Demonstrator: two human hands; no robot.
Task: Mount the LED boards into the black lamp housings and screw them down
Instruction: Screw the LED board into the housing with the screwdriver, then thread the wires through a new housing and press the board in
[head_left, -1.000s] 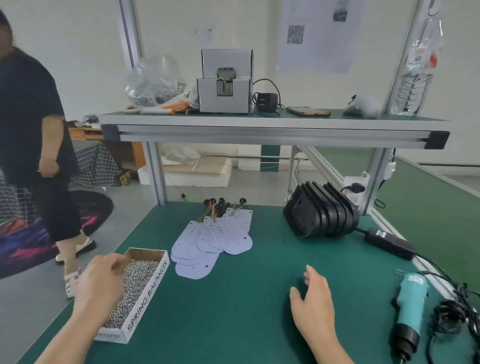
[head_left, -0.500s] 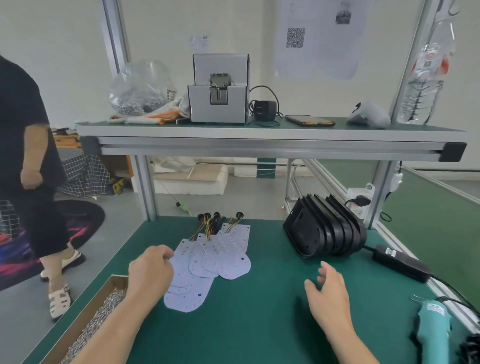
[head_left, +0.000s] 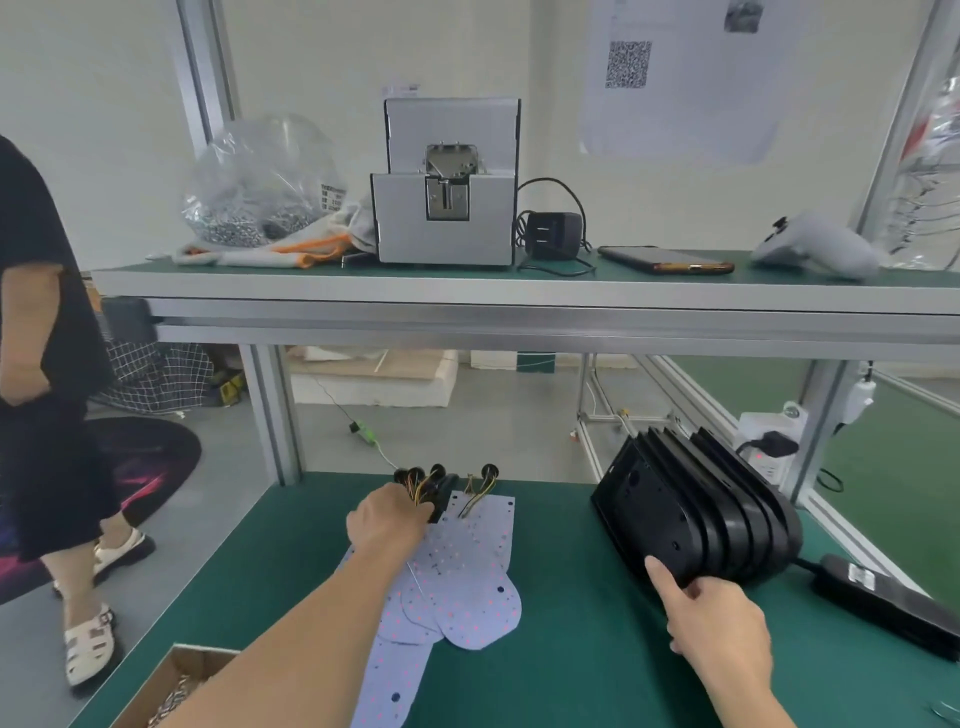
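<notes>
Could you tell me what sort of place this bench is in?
Most likely a small electronics assembly workshop: a green-matted workbench framed in aluminium, a pile of LED boards beside stacked black lamp housings, and a screw feeder on the upper shelf.

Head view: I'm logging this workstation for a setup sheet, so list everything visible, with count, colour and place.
LED boards: overlapping pile, white, mat centre.
Lamp housings: nested stack, black, mat right.
Screw box: one, cardboard, near left.
Power brick: one, black, right edge.
Screw feeder: one, grey, shelf.
Screw bag: one, clear, shelf left.
Phone: one, dark, shelf.
Controller: one, grey, shelf right.
Bystander: one, black clothes, left.
Left hand: on boards' wires.
Right hand: touching housings.
</notes>
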